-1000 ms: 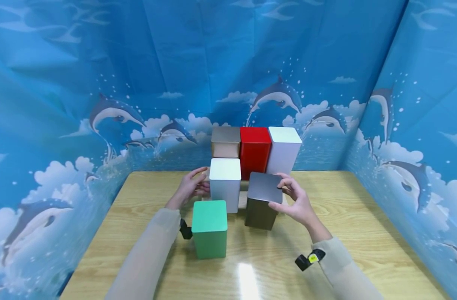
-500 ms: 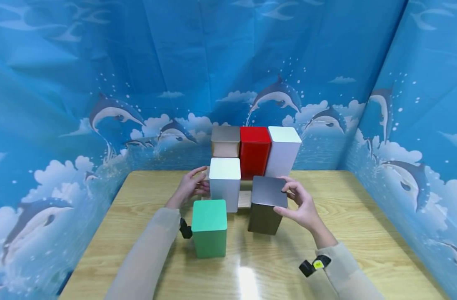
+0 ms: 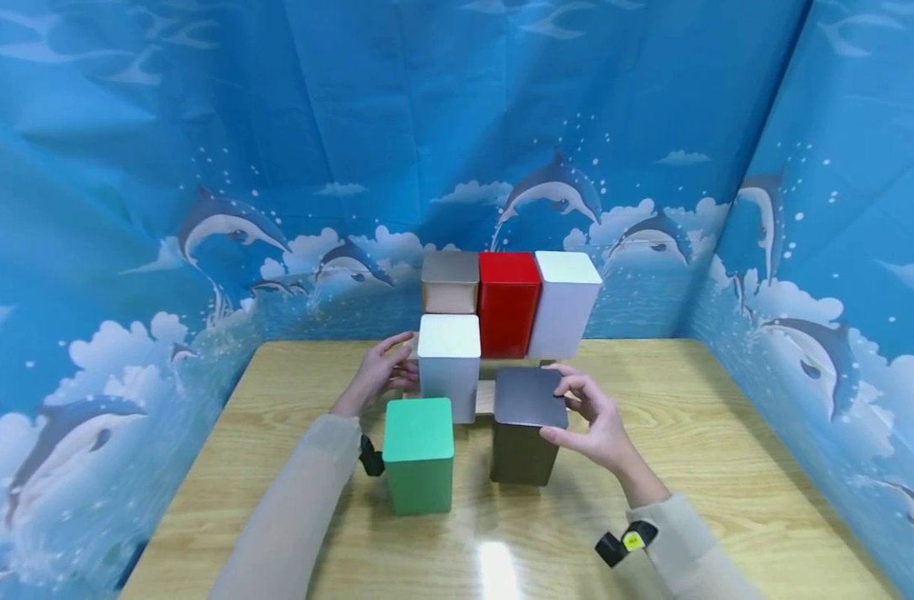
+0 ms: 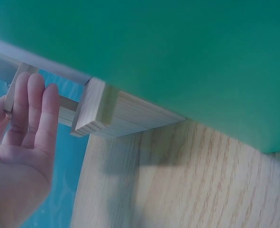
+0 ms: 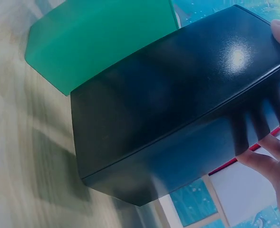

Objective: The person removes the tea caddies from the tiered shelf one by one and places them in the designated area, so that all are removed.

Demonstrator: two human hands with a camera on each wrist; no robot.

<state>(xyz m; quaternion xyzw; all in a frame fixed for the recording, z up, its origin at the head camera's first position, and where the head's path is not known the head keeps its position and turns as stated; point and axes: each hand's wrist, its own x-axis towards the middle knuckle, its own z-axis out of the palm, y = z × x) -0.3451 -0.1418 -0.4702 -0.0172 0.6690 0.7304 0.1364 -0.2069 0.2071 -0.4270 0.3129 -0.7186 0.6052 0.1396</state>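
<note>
My right hand grips a black box near its top, thumb on the near side and fingers on the far side. In the right wrist view the box shows a smooth, shiny face, with its lower end close over the table. My left hand is beside the front white box, fingers nearly straight. The left wrist view has these fingers overlapping the end of a wooden rack. The front white box stands on that rack, mostly hiding it. A green box stands on the table by my left wrist.
Behind, a grey-topped box, a red box and another white box stand in a row. The wooden table is bordered by blue dolphin-printed curtains at the back and sides.
My right hand has drawn the black box nearer to me, shifting first right and then back left. More of the rack's front shows. My left hand, the green box and the others have stayed put.
</note>
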